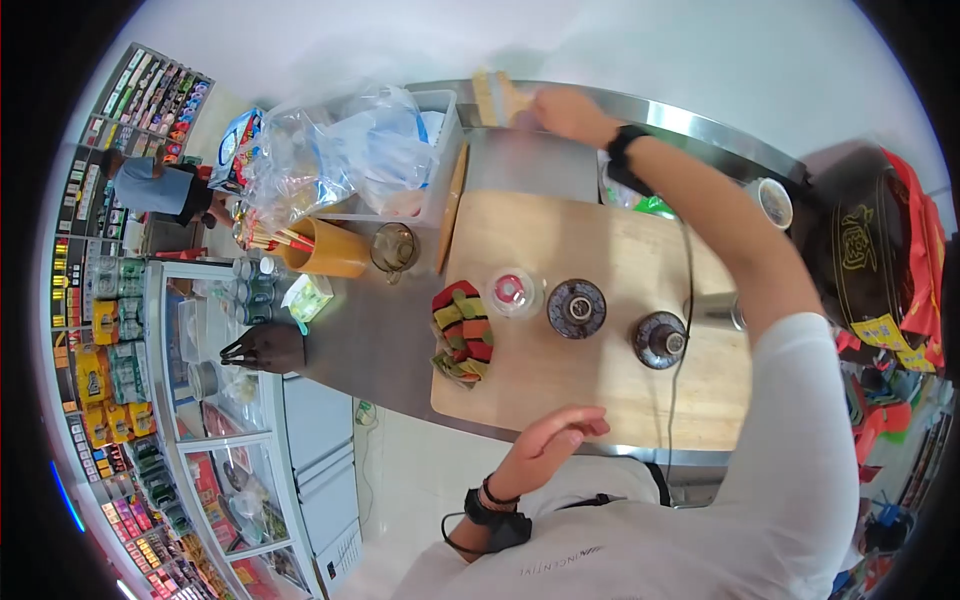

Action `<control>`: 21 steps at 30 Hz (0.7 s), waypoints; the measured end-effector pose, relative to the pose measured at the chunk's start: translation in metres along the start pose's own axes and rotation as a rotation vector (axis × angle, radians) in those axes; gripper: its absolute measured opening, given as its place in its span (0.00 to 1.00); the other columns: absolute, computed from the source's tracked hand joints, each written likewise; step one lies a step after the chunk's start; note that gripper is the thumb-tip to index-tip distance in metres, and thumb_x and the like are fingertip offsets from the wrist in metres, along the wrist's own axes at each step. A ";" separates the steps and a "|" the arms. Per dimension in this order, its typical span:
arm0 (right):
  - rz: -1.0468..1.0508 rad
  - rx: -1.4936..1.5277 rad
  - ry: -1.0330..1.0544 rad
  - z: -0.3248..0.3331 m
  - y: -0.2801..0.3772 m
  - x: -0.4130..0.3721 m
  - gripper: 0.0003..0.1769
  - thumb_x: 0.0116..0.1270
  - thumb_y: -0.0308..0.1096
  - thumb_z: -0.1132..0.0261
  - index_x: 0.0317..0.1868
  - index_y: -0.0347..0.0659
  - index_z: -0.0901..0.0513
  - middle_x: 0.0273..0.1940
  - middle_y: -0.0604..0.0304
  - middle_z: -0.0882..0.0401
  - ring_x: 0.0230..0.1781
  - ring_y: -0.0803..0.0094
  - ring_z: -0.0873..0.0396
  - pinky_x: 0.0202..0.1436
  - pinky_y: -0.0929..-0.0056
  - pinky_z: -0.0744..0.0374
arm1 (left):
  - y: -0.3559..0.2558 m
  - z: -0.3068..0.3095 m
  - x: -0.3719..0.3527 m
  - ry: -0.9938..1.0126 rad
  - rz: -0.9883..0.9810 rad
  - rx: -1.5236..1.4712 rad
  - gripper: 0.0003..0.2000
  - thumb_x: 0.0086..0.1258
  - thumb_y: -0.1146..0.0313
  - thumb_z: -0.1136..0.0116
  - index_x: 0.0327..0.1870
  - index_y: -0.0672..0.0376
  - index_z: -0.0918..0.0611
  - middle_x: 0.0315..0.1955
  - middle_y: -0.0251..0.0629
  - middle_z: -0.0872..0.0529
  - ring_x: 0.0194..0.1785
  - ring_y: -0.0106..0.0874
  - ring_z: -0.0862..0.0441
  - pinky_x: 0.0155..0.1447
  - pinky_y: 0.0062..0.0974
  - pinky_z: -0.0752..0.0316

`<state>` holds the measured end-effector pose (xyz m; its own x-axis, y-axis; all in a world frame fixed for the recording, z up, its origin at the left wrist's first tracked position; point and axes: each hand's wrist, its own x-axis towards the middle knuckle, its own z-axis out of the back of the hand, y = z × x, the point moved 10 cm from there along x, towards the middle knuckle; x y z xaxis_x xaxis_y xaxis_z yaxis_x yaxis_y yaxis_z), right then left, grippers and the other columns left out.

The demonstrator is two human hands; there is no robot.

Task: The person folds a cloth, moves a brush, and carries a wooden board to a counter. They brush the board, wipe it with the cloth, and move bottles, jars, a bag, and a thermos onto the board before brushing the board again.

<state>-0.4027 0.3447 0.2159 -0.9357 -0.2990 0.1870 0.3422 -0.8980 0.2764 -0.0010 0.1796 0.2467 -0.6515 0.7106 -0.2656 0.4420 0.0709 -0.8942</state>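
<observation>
At the far edge of the table, by the wall, my right hand (571, 113) is closed on a tan, flat piece with a paler strip (498, 97); it is blurred and I cannot tell its kind. My left hand (550, 440) hovers by the near edge of the wooden board (590, 400), fingers loosely stretched, holding nothing. On the board lie a crumpled striped cloth (463, 335), a clear plastic cup (513, 292) with something red in it, and two dark round-based objects, one central (577, 309) and one farther right (660, 341).
To the left stand a plastic bin (447, 160) stuffed with clear bags, an orange container of chopsticks (340, 249) and a glass mug (394, 248). A black cable (682, 380) crosses the board. At right is a large dark pot (855, 240). Another person (150, 185) stands by the shelves.
</observation>
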 end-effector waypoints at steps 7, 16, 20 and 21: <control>-0.183 -0.019 -0.115 -0.069 -0.015 0.053 0.12 0.63 0.33 0.44 0.33 0.35 0.16 0.37 0.43 0.16 0.40 0.48 0.17 0.42 0.51 0.20 | -0.007 0.057 -0.009 -0.095 -0.064 -0.037 0.17 0.77 0.75 0.57 0.63 0.68 0.28 0.52 0.42 0.21 0.57 0.32 0.23 0.63 0.29 0.31; -0.348 -0.249 0.148 0.037 -0.168 -0.094 0.19 0.69 0.45 0.44 0.41 0.36 0.17 0.36 0.42 0.16 0.39 0.44 0.18 0.43 0.49 0.21 | 0.009 0.055 0.011 0.032 0.033 -0.060 0.16 0.76 0.76 0.56 0.62 0.68 0.28 0.52 0.42 0.20 0.56 0.31 0.24 0.64 0.29 0.32; -0.360 -0.398 0.261 0.078 -0.205 -0.148 0.20 0.71 0.46 0.46 0.39 0.35 0.19 0.36 0.42 0.17 0.39 0.43 0.19 0.44 0.49 0.23 | 0.016 0.040 0.026 0.111 0.040 -0.092 0.16 0.75 0.76 0.56 0.61 0.69 0.28 0.52 0.43 0.20 0.57 0.31 0.24 0.64 0.29 0.32; -0.345 -0.404 0.292 0.084 -0.203 -0.156 0.20 0.72 0.46 0.46 0.39 0.36 0.20 0.35 0.42 0.17 0.40 0.43 0.20 0.45 0.49 0.24 | 0.018 0.037 0.026 0.112 0.057 -0.089 0.16 0.75 0.76 0.56 0.62 0.69 0.28 0.52 0.43 0.20 0.57 0.31 0.24 0.64 0.29 0.32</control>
<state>-0.3188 0.6003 0.2095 -0.9913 0.0062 -0.1317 0.0092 -0.9932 -0.1156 -0.0326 0.1734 0.2101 -0.5531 0.7886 -0.2688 0.5326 0.0866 -0.8419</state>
